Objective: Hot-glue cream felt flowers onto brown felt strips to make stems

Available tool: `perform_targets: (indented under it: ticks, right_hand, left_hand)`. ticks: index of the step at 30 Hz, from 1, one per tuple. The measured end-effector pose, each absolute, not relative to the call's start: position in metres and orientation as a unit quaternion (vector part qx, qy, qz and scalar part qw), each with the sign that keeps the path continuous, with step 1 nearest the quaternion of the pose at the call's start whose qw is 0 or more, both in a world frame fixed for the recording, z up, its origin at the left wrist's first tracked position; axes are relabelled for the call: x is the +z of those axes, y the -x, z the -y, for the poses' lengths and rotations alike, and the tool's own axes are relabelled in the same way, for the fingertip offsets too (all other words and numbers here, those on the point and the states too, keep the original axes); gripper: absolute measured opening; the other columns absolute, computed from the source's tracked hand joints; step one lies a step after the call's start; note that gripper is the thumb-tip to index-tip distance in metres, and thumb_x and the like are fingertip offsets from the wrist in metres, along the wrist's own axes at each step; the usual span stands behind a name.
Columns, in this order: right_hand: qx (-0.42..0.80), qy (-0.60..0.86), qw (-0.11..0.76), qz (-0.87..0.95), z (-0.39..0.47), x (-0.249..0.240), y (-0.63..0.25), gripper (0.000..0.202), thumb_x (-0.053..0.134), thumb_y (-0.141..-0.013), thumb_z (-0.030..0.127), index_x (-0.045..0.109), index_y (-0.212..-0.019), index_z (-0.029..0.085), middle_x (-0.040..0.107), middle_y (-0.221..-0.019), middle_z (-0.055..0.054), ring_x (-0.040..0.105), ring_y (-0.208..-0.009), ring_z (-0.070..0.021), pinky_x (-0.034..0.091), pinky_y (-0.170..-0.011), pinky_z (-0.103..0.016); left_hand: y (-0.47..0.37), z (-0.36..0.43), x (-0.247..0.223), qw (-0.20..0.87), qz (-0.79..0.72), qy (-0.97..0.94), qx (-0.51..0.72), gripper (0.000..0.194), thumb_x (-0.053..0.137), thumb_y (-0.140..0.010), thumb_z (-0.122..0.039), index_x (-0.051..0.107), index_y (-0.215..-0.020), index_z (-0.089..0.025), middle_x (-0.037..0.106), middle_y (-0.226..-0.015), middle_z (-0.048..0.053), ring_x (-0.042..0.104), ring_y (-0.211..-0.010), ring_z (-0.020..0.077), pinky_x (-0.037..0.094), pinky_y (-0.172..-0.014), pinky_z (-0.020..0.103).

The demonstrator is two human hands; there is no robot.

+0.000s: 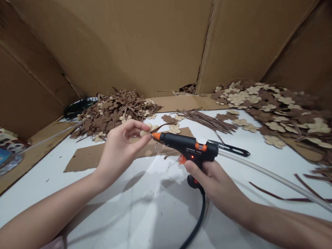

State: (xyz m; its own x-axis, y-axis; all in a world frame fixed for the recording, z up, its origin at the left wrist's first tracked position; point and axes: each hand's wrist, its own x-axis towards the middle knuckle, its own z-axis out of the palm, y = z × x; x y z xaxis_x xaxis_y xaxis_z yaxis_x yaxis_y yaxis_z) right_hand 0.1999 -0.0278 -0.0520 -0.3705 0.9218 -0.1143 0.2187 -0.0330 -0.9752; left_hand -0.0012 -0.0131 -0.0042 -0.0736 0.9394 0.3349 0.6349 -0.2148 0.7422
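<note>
My left hand (118, 148) is closed in a pinch on a cream flower cutout (145, 131), partly hidden by the fingers. A thin brown strip (164, 125) curves out to the right from the same spot. Wrapped around the handle of a black and orange glue gun (178, 141), my right hand (220, 181) has a finger at the orange trigger. The gun's orange nozzle points left and reaches the flower at my left fingertips; whether it touches cannot be made out. A small red light glows on its body. A long translucent glue stick (261, 173) runs out of its back.
Behind the hands lies a cardboard piece (85, 159) on the white table (109, 214). Piles of flower cutouts (103, 112) stand at back left and right (282, 110). A bundle of brown strips (207, 119) and a black slotted tool (233, 148) lie beyond the gun. Cardboard walls (129, 41) enclose the table.
</note>
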Motion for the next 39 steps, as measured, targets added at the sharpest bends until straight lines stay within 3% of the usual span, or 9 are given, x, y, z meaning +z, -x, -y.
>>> perform_targets:
  ticks: [6, 12, 27, 31, 35, 39]
  right_hand:
    - [0.557, 0.524, 0.315, 0.562, 0.026, -0.055, -0.199, 0.035, 0.046, -0.081, 0.053, 0.051, -0.077, 0.018, 0.039, -0.058, 0.005, 0.039, -0.053, -0.0114, 0.034, -0.048, -0.024]
    - [0.584, 0.541, 0.370, 0.479, 0.022, -0.056, -0.197, 0.036, 0.051, -0.077, 0.054, 0.051, -0.077, 0.018, 0.045, -0.059, 0.004, 0.043, -0.052, -0.0108, 0.037, -0.047, -0.022]
    - [0.576, 0.505, 0.462, 0.446, 0.011, -0.070, -0.200, 0.036, 0.055, -0.076, 0.054, 0.048, -0.072, 0.019, 0.038, -0.060, 0.005, 0.035, -0.050, -0.0082, 0.032, -0.042, -0.019]
    - [0.576, 0.504, 0.454, 0.456, 0.009, -0.068, -0.200, 0.031, 0.060, -0.075, 0.049, 0.052, -0.076, 0.018, 0.036, -0.059, 0.006, 0.034, -0.049, -0.0073, 0.034, -0.041, -0.019]
    - [0.592, 0.488, 0.459, 0.449, 0.005, -0.070, -0.200, 0.027, 0.063, -0.074, 0.044, 0.057, -0.082, 0.018, 0.051, -0.067, 0.003, 0.044, -0.054, -0.0091, 0.040, -0.044, -0.020]
    - [0.617, 0.439, 0.459, 0.464, 0.006, -0.067, -0.198, 0.028, 0.060, -0.078, 0.040, 0.061, -0.094, 0.018, 0.066, -0.090, -0.006, 0.060, -0.083, -0.0183, 0.049, -0.061, -0.025]
  left_hand:
    - [0.002, 0.012, -0.002, 0.157, -0.610, -0.652, 0.422, 0.014, 0.063, -0.075, -0.029, 0.061, -0.084, -0.019, 0.068, -0.091, 0.004, 0.064, -0.083, 0.0177, 0.049, -0.066, 0.024]
    - [0.002, 0.013, 0.001, 0.163, -0.612, -0.651, 0.418, 0.014, 0.065, -0.074, -0.029, 0.061, -0.082, -0.019, 0.068, -0.086, 0.003, 0.064, -0.078, 0.0157, 0.048, -0.062, 0.022]
    - [0.004, 0.011, 0.006, 0.221, -0.630, -0.626, 0.403, 0.013, 0.067, -0.071, -0.029, 0.060, -0.075, -0.019, 0.067, -0.078, -0.001, 0.062, -0.072, 0.0123, 0.043, -0.063, 0.020]
    - [0.003, 0.012, 0.006, 0.253, -0.637, -0.616, 0.388, 0.016, 0.069, -0.069, -0.030, 0.060, -0.075, -0.018, 0.067, -0.075, 0.000, 0.059, -0.064, 0.0114, 0.040, -0.051, 0.018]
    - [0.000, 0.017, 0.004, 0.301, -0.629, -0.609, 0.377, 0.016, 0.068, -0.070, -0.031, 0.060, -0.075, -0.019, 0.063, -0.068, -0.002, 0.055, -0.059, 0.0095, 0.036, -0.047, 0.016]
    - [-0.007, 0.024, 0.000, 0.355, -0.613, -0.598, 0.374, 0.016, 0.068, -0.071, -0.032, 0.059, -0.076, -0.019, 0.064, -0.072, -0.001, 0.058, -0.064, 0.0115, 0.040, -0.053, 0.018]
